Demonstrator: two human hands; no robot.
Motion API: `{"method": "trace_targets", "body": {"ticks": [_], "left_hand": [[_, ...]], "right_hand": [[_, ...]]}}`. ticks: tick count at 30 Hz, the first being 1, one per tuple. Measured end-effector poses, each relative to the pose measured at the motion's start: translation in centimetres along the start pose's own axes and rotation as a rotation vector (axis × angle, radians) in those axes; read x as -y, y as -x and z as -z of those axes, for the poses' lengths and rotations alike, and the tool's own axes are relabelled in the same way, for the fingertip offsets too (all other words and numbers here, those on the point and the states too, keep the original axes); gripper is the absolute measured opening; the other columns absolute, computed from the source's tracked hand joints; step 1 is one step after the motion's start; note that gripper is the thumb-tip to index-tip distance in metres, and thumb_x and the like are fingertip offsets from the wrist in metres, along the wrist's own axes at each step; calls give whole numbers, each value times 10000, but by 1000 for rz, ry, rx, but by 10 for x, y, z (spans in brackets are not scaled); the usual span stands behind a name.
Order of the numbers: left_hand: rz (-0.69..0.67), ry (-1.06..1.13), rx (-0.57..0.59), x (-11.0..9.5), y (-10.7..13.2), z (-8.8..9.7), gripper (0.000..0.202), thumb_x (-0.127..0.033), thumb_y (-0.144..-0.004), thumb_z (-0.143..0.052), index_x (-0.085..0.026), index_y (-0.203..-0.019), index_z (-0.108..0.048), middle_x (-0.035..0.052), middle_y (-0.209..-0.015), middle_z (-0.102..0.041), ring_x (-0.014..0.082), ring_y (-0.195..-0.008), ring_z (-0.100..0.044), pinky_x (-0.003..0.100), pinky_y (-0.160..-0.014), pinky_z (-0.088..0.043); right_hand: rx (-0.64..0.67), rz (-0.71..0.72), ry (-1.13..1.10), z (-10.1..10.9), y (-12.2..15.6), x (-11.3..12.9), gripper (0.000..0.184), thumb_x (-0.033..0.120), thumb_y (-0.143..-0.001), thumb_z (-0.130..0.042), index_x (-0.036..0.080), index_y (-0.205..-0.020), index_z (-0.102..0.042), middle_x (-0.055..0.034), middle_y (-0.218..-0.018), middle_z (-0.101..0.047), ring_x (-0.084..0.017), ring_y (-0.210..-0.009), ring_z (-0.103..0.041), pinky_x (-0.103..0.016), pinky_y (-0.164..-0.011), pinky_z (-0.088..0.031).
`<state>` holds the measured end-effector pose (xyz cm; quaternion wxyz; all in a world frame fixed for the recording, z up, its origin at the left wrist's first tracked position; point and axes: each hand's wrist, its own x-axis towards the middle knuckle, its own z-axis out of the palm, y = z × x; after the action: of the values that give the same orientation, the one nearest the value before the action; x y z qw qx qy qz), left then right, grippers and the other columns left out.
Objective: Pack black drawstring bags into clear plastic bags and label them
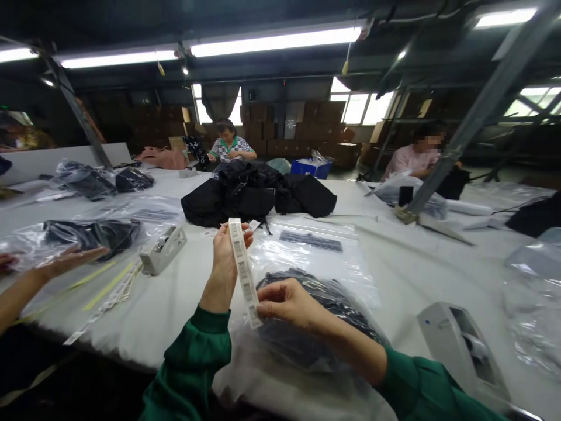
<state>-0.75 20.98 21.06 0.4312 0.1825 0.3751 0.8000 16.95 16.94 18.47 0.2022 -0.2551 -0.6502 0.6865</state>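
A long white strip of barcode stickers (pixel 242 269) stands nearly upright between my hands. My left hand (pixel 227 257) is closed round its upper part, fingers pinching near the top end. My right hand (pixel 287 301) pinches the strip's lower end between thumb and fingers. Both sleeves are green. Right below my hands lies a clear plastic bag with a dark garment (pixel 315 316) in it, on the white table (pixel 407 263).
A grey tape dispenser (pixel 464 345) sits at the right, another (pixel 164 250) at the left. Another person's hand (pixel 65 260) rests on bagged dark garments (pixel 92 234) at the left. Black clothes (pixel 258 196) are piled mid-table. Two people sit at the far side.
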Motion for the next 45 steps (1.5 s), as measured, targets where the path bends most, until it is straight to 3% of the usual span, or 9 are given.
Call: {"method": "trace_targets", "body": {"ticks": [6,13,21,28,34,41,45], "left_hand": [[39,-114,79,35,7,-53,131,-197,-734,-674,-164,-797,-564,0,-654,-661,113,-495,-633,196,-493,-505],[2,-190,187,67,-11,-83,149,-236,-715,-667,-165,-799,-567,5,-623,-656,141,-499,-641,229,-497,-504],[-31,-245,249,85,-23,-85,195,-272,-730,-662,-175,-866,-563,9,-668,-676,141,-501,-646,226,-496,-493],[-42,-281,220,95,-40,-77,207,-240,-729,-663,-174,-902,-570,5,-673,-679,133,-523,-652,225,-530,-504],[8,-330,300,109,-62,-83,244,-243,-702,-697,-168,-910,-593,18,-695,-685,152,-581,-671,230,-540,-510],[142,-331,483,123,-71,-103,315,-241,-658,-789,-153,-938,-677,4,-704,-666,95,-568,-617,200,-543,-515],[188,-337,543,114,-57,-92,283,-186,-626,-780,-118,-894,-717,30,-660,-659,119,-564,-614,235,-550,-534]], "right_hand": [[-132,-17,-158,20,52,8,350,390,-631,-856,152,-878,-785,-19,-741,-715,-128,-649,-586,-250,-674,-456],[-212,29,-261,46,86,8,357,360,-664,-853,157,-946,-772,-26,-792,-720,-138,-698,-612,-258,-713,-471],[-214,38,-282,74,95,1,396,390,-678,-840,162,-993,-763,-37,-839,-731,-172,-759,-653,-315,-814,-496],[-102,-3,-390,81,85,-4,408,286,-674,-836,166,-1051,-736,-38,-874,-730,-201,-868,-680,-315,-864,-497],[-362,63,-353,91,84,-6,538,202,-654,-842,177,-1153,-643,-26,-860,-730,-153,-767,-669,-274,-761,-501],[-564,124,-197,111,100,-19,377,245,-735,-766,179,-1094,-673,-19,-823,-714,-146,-726,-642,-259,-687,-488],[-768,91,-53,135,120,-29,227,268,-756,-683,176,-958,-729,-44,-849,-727,-199,-795,-652,-301,-713,-504]]}}
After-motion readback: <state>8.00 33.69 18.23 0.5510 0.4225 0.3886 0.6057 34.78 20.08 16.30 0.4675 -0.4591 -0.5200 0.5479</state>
